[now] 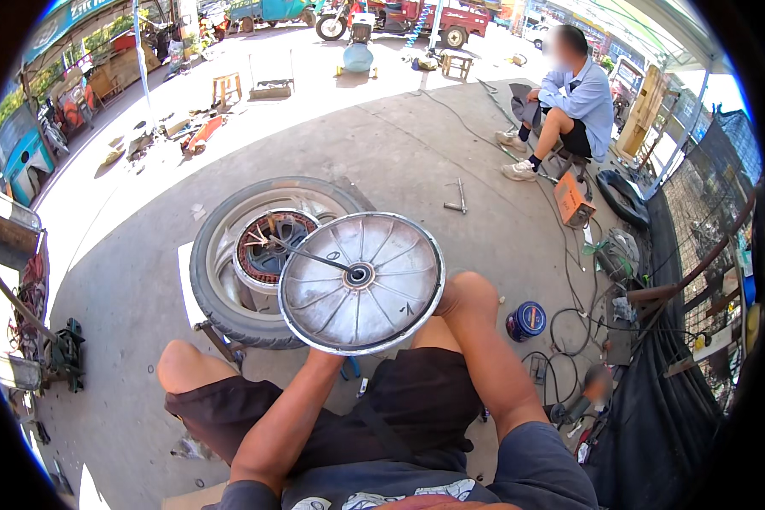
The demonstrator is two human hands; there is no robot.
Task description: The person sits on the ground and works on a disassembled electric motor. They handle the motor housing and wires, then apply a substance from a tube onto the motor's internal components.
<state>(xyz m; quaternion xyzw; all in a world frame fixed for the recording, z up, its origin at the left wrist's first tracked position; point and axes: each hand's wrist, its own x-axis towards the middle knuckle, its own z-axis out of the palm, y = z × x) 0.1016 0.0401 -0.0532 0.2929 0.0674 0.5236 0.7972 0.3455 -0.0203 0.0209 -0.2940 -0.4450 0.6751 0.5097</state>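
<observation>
A round silver hub motor cover (331, 306), ribbed like spokes and with a bearing at its centre, is held up tilted in front of me. My left hand (325, 360) grips its lower edge from underneath, the fingers hidden behind it. At its right edge is my right hand (449, 299), closed on the cover, with its fingers also out of sight. A dark cable (310, 255) runs through the bearing to the left. Behind the cover, a tyred wheel (208, 280) lies raised off the ground, its hub open on copper windings (253, 240).
A blue tub (527, 320) stands right of my knee. A T-shaped tool (456, 205) lies on the concrete. Cables (569, 289) wind past an orange machine (574, 201) at the right. Another person (582, 102) sits at the far right. Black netting (663, 408) hangs nearby.
</observation>
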